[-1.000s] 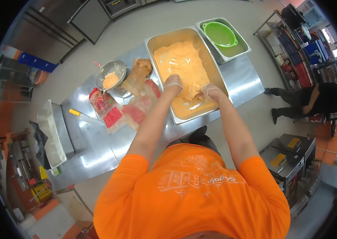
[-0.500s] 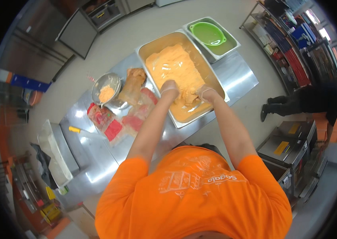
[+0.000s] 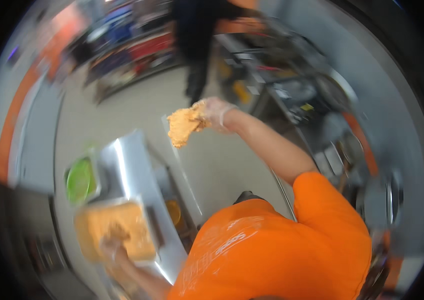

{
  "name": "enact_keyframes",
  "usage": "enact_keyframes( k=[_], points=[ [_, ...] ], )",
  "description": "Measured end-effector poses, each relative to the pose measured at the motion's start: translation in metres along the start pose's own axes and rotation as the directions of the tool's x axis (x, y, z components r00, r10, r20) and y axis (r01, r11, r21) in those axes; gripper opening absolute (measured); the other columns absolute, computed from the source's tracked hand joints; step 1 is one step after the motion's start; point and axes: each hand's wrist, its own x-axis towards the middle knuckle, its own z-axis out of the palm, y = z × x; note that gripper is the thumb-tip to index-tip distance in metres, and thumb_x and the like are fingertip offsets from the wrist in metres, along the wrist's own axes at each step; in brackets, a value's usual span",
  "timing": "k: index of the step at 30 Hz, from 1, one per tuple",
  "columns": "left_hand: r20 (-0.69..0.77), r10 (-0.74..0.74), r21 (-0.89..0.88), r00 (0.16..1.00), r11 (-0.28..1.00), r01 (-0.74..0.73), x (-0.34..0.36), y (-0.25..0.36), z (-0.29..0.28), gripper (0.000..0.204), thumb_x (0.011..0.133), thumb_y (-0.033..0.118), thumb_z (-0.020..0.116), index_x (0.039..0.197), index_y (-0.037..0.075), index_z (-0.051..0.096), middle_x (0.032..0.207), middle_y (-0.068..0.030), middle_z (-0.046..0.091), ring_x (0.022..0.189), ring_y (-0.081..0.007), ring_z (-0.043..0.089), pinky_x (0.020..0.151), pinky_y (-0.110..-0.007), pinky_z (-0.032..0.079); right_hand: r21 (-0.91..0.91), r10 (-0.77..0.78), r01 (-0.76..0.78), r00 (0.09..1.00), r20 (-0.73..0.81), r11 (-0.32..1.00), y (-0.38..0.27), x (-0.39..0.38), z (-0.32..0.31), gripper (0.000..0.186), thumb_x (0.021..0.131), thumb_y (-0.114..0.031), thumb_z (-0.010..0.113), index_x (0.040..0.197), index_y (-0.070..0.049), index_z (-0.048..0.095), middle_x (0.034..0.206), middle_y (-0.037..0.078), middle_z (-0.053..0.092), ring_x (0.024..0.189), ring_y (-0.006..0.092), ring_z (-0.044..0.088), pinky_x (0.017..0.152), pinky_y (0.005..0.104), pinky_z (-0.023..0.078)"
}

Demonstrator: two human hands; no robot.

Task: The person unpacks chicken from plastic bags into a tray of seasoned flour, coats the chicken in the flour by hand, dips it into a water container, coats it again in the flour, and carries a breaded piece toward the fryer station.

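Note:
My right hand (image 3: 214, 113), in a clear glove, is closed on a limp, lumpy batter-coated piece (image 3: 186, 125), thick with orange. It hangs in the air over the floor, away from the table; what lies under the coating is hidden. Off to the left, a deep metal pan (image 3: 151, 216) of orange batter (image 3: 139, 237) stands on the steel table. Over that pan is my left hand (image 3: 113, 245), gloved and smeared by motion. A darker orange-brown lump shows at its fingers, and whether they grip it cannot be made out.
A green colander (image 3: 80, 181) sits in a smaller metal pan beyond the batter pan, on the steel table (image 3: 124, 160). Ahead stands a person in dark clothes (image 3: 195, 45), beside a loaded shelf rack (image 3: 144, 50). Metal kitchen equipment (image 3: 292, 97) lines the right side.
My view and body have swung right, away from the table. My right hand has left the pan and come up with the coated piece; my left hand is still at the pan.

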Motion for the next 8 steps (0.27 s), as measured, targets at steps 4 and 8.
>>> enact_keyframes(
  k=[4,8],
  points=[
    [0.156,0.188,-0.039,0.970,0.982,-0.184,0.040,0.137,-0.001,0.020,0.087,0.012,0.058,0.085,-0.007,0.065,0.077,-0.0212,0.067,0.071,-0.0327,0.065,0.067,-0.043,0.051,-0.059,-0.164,0.154,0.923,-0.349,0.986,-0.038,-0.083,-0.246,0.016,0.089,-0.005,0.070,0.103,0.001,0.072,0.098,0.011,0.072,0.087,0.0196,0.071,0.069,0.0337,0.059],
    [0.179,0.200,-0.081,0.963,0.979,-0.189,0.051,0.292,0.015,0.015,0.084,0.009,0.059,0.083,-0.003,0.068,0.075,-0.0169,0.066,0.072,-0.0330,0.066,0.068,-0.042,0.052,-0.133,-0.105,0.022,0.750,-0.653,0.991,-0.064,-0.181,-0.436,0.020,0.093,-0.008,0.063,0.107,0.004,0.070,0.103,0.013,0.071,0.094,0.0212,0.071,0.074,0.0322,0.061]
  ],
)
